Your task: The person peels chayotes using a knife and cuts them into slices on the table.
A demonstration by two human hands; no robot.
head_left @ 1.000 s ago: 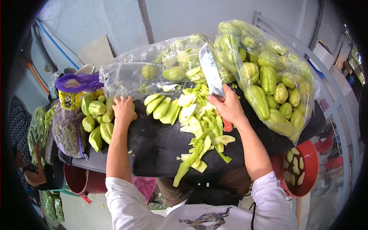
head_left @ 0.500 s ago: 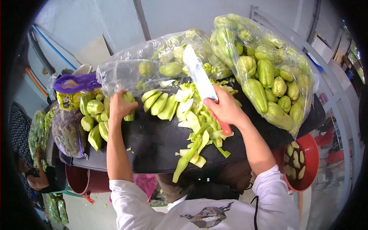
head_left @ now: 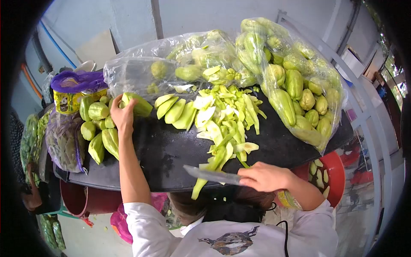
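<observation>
Head: left hand [head_left: 123, 115] grips oblong chayote [head_left: 141, 106]; right hand [head_left: 266, 177] metal-bladed knife [head_left: 212, 175].

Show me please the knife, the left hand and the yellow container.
Knife [head_left: 212, 175]: head view, middle of the blade.
Left hand [head_left: 123, 115]: head view, back of the hand.
Yellow container [head_left: 76, 103]: head view, its printed side.

1. The knife [head_left: 212, 174] had a broad grey metal blade; it was gripped in the right hand [head_left: 266, 176], its tip pointing left.
2. The elongated green vegetable [head_left: 141, 106] lay aslant, 1 end held by the left hand [head_left: 122, 115].
</observation>
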